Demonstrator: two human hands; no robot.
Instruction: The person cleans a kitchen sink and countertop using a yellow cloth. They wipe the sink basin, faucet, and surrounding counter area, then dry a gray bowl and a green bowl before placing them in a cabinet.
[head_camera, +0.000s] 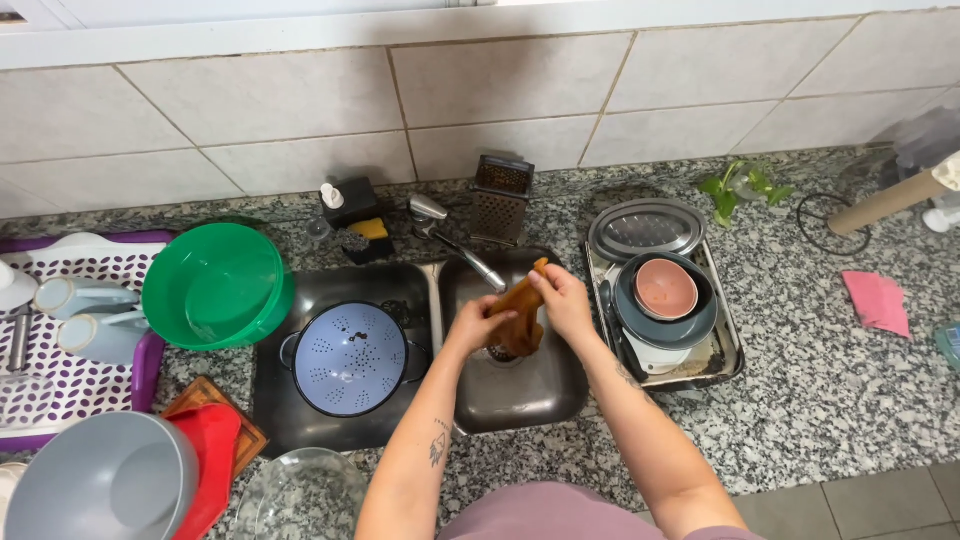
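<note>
Both hands hold a brown cloth (520, 312) over the right sink bowl (520, 390), under the tap (455, 240). Left hand (478, 322) grips low, right hand (563, 300) pinches the top. It's prob wet, soft & floppy, light; grab a bunched bit.

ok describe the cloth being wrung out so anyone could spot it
Find the double steel sink in the granite counter; over its right basin, below the tap, both hands grip it. It is the brown-orange cloth, unlike the flat pink cloth lying far right.
</note>
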